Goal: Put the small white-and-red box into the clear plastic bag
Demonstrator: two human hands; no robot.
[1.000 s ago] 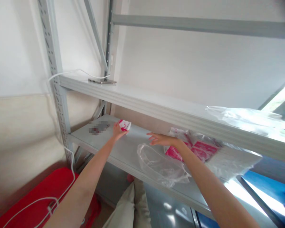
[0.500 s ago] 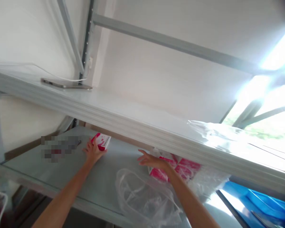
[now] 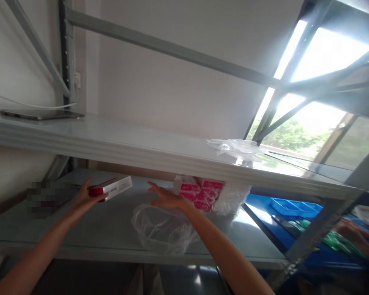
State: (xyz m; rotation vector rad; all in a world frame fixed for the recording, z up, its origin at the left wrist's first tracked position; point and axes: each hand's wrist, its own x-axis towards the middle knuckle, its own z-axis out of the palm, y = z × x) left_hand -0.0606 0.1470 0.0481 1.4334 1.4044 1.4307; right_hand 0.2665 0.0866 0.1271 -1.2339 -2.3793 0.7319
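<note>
My left hand (image 3: 85,199) grips a small red and white cardboard box (image 3: 112,188) by its left end, tilted over the lower shelf. My right hand (image 3: 165,196) hangs over the same shelf, fingers spread, holding nothing. Just right of it, several pink boxes (image 3: 203,192) sit wrapped in clear plastic at the back. In front of my right hand lies a crumpled clear plastic bag (image 3: 162,229), opening towards the left. The writing on the held box is too blurred to read.
The upper shelf's edge (image 3: 135,157) runs above both hands. On it lie a flat dark device (image 3: 41,114) with a white cable and a clear plastic sheet (image 3: 236,146). At right, beyond a metal post (image 3: 322,221), another person's hands (image 3: 350,231) are near green material and a blue tray (image 3: 295,207).
My left hand has closed on the box and raised it from the shelf, tilting it. The view has swung right, bringing the neighbouring blue table and another person's hands into sight.
</note>
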